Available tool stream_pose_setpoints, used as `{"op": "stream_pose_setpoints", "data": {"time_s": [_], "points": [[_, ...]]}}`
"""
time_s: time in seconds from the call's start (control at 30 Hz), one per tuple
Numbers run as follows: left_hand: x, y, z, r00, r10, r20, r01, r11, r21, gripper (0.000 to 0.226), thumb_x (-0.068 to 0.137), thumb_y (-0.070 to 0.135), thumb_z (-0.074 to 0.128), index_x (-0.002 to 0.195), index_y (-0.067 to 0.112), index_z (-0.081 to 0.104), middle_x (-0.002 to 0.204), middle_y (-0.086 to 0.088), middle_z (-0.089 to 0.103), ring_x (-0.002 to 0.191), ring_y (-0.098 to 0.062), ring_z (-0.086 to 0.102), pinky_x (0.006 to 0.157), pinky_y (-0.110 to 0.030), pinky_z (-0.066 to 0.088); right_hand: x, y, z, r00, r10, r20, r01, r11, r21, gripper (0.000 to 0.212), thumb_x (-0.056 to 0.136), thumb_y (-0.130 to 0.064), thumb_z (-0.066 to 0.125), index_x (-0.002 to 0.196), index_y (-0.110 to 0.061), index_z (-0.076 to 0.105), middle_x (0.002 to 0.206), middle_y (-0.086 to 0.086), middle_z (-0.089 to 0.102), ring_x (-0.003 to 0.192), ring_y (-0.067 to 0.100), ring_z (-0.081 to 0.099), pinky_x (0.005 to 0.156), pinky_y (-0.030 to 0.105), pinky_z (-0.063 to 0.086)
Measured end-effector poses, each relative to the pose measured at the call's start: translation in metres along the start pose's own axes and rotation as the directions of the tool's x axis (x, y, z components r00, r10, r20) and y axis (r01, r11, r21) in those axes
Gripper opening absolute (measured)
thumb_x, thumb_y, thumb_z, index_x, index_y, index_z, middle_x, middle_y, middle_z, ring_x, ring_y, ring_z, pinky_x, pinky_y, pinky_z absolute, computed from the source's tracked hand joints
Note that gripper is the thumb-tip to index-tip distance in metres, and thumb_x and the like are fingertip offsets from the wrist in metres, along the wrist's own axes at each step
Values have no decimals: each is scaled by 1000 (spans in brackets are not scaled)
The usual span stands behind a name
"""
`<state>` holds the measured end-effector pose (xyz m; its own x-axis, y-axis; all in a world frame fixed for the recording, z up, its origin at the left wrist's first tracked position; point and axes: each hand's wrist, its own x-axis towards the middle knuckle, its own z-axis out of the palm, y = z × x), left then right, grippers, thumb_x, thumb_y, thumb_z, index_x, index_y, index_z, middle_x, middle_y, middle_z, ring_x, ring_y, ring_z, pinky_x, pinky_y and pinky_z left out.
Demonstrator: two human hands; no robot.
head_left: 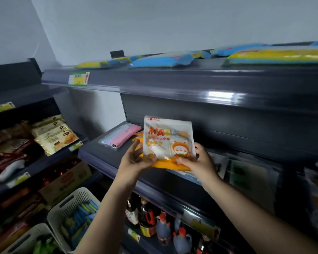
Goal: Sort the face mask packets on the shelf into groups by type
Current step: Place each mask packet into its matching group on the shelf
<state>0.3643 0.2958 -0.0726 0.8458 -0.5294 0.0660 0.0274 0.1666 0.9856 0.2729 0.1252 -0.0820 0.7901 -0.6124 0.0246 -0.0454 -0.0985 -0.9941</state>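
A white and orange mask packet (168, 139) printed "MASK" stands upright over the middle shelf (106, 158). My left hand (136, 159) grips its lower left corner. My right hand (200, 160) grips its lower right corner. Orange packets (173, 165) of the same kind lie under it, pressed between my hands. A pink and blue mask packet (120, 134) lies flat at the shelf's left end. More packets in clear and pale wrapping (246, 173) lie blurred to the right on the same shelf.
Blue and yellow packets (165, 59) lie along the top shelf. The left-hand unit holds snack bags (53, 134). White baskets (72, 209) stand at the lower left. Bottles (154, 222) fill the shelf below my arms.
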Motion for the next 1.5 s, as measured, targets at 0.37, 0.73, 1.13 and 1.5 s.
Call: {"op": "stream_pose_setpoints", "data": {"time_s": [0.37,0.73,1.13,1.5], "points": [[113,29,-43,981,95,168,-148,930,336,44,80,-2,69,119,9,53,116,-14,64,76,-14,64,67,-34,53,59,-34,58,960,-64,-271,21,988,-156,59,81,-16,72,134,-11,48,127,7,57,116,22,54,91,29,43],[187,17,-70,939,64,339,-265,764,589,38,93,22,57,128,10,53,111,-3,60,105,-18,58,64,-2,40,107,-15,94,946,-84,-312,-54,911,-409,55,85,-38,65,133,-16,52,141,6,49,134,24,41,108,36,38],[215,-2,-82,876,-72,476,-368,537,759,46,97,36,46,139,17,44,130,-14,58,119,-29,55,96,-30,44,113,-19,102,984,10,-179,-148,612,-777,67,89,-51,54,145,-21,33,156,2,27,141,23,30,110,28,28],[197,-2,-73,809,70,583,-580,251,775,56,86,50,41,136,25,46,134,-8,56,121,-31,52,99,-39,44,87,-26,113,973,-149,-177,-110,377,-920,58,92,-53,44,143,-27,36,150,0,34,136,25,31,110,40,30]]}}
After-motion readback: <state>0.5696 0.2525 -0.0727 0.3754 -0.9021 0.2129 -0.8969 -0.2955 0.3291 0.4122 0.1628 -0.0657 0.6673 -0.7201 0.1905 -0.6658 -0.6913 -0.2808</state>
